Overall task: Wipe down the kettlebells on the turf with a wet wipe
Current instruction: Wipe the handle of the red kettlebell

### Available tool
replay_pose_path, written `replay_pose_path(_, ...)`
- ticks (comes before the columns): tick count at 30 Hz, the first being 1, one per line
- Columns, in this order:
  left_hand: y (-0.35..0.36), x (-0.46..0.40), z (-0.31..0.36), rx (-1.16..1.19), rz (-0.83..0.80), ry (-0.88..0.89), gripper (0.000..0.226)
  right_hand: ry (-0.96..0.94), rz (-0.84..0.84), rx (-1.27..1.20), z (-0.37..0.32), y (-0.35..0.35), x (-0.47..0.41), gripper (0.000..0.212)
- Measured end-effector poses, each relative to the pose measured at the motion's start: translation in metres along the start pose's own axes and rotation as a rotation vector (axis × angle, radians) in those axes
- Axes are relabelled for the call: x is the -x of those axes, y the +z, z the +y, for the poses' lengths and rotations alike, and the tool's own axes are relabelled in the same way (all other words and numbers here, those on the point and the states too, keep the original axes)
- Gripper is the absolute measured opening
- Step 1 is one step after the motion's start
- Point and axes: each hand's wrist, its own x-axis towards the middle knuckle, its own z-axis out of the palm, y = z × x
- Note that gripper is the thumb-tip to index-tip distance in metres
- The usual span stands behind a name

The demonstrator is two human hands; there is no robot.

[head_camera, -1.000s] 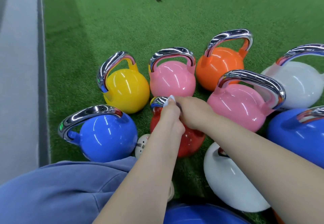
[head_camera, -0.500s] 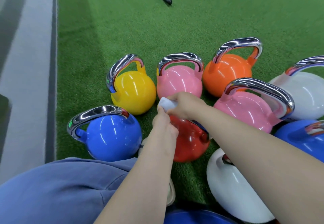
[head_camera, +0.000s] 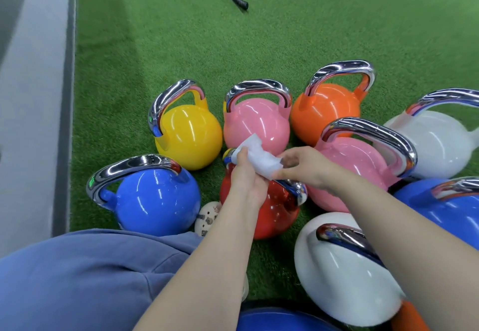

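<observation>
White, damp-looking fabric, the soft wet wipe (head_camera: 259,158), is stretched between both hands at the centre of the frame. It looks limp and light, likely to bunch or tear if pulled hard, so it is best held by its edges or folded into a pad. The left hand (head_camera: 246,178) has its fingers curled round the wipe's near edge; the right hand (head_camera: 305,167) pinches the opposite corner between thumb and fingertips, the other fingers loosely bent.

Directly beneath them sits the glossy red kettlebell (head_camera: 269,214) with a chrome handle. Its shell looks hard, heavy and slick, so it is safest steadied or lifted by the handle. Around it on the green turf (head_camera: 181,32) stand the yellow kettlebell (head_camera: 189,136), a pink kettlebell (head_camera: 256,123), an orange kettlebell (head_camera: 324,108) and a blue kettlebell (head_camera: 155,201) at left.
</observation>
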Motion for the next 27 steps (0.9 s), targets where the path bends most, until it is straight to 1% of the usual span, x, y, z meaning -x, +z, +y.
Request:
replay_pose_path(2,-0.002,0.002,-0.004,0.016,-0.043,-0.021,0.047,0.015,-0.016,0.005,0.005,0.004,0.0,0.041)
replay_pose_path(5,-0.002,0.002,-0.003,0.014,-0.021,-0.039,0.055,0.007,-0.015,0.002,0.005,0.01,-0.004,0.058)
replay_pose_path(6,-0.001,0.001,-0.001,0.002,-0.001,-0.043,0.055,-0.004,-0.005,0.013,0.005,0.012,-0.007,0.061)
replay_pose_path(8,-0.001,0.0,0.004,-0.069,0.058,-0.057,0.054,-0.023,0.01,0.008,0.004,0.015,-0.011,0.049)
replay_pose_path(9,-0.001,-0.002,0.008,-0.126,0.088,-0.074,0.053,-0.019,0.016,-0.033,0.002,0.016,-0.012,0.044)
replay_pose_path(11,-0.001,-0.003,0.02,-0.288,0.164,-0.092,0.052,0.001,0.019,-0.15,0.003,0.017,-0.013,0.038)
replay_pose_path(12,-0.003,-0.004,0.027,-0.402,0.22,-0.073,0.053,0.007,0.016,-0.184,0.003,0.016,-0.013,0.035)
replay_pose_path(13,-0.004,-0.005,0.036,-0.519,0.299,-0.036,0.055,0.011,0.0,-0.199,0.003,0.015,-0.013,0.031)
replay_pose_path(14,-0.005,-0.007,0.048,-0.598,0.41,0.046,0.057,0.011,-0.019,-0.204,0.003,0.013,-0.013,0.026)
replay_pose_path(15,-0.003,-0.008,0.059,-0.64,0.519,0.216,0.056,0.014,-0.035,-0.204,0.002,0.012,-0.013,0.023)
replay_pose_path(16,0.004,-0.005,0.07,-0.687,0.547,0.425,0.054,0.018,-0.046,-0.206,0.002,0.011,-0.013,0.023)
replay_pose_path(17,0.015,0.005,0.08,-0.802,0.46,0.625,0.051,0.028,-0.051,-0.218,0.002,0.01,-0.014,0.025)
replay_pose_path(18,0.028,0.015,0.087,-0.983,0.268,0.778,0.05,0.042,-0.05,-0.244,0.003,0.01,-0.015,0.026)
replay_pose_path(19,0.04,0.02,0.091,-1.214,0.032,0.885,0.049,0.058,-0.046,-0.27,0.003,0.009,-0.016,0.027)
replay_pose_path(20,0.048,0.025,0.094,-1.486,-0.22,0.935,0.048,0.071,-0.044,-0.293,0.004,0.009,-0.017,0.03)
replay_pose_path(21,0.053,0.029,0.097,-1.784,-0.448,0.937,0.049,0.079,-0.046,-0.313,0.005,0.009,-0.017,0.033)
replay_pose_path(22,0.05,0.029,0.101,-2.069,-0.628,0.917,0.05,0.084,-0.05,-0.328,0.005,0.009,-0.017,0.033)
replay_pose_path(23,0.044,0.026,0.105,-2.321,-0.758,0.871,0.054,0.093,-0.055,-0.339,0.005,0.009,-0.017,0.029)
replay_pose_path(24,0.037,0.023,0.107,-2.511,-0.838,0.81,0.059,0.103,-0.059,-0.348,0.004,0.008,-0.017,0.023)
replay_pose_path(25,0.029,0.019,0.108,-2.631,-0.888,0.76,0.064,0.113,-0.06,-0.356,0.004,0.008,-0.018,0.018)
replay_pose_path(26,0.022,0.015,0.109,-2.698,-0.932,0.742,0.068,0.121,-0.058,-0.365,0.003,0.008,-0.019,0.018)
replay_pose_path(27,0.016,0.01,0.107,-2.717,-0.968,0.753,0.071,0.128,-0.055,-0.373,0.003,0.008,-0.02,0.019)
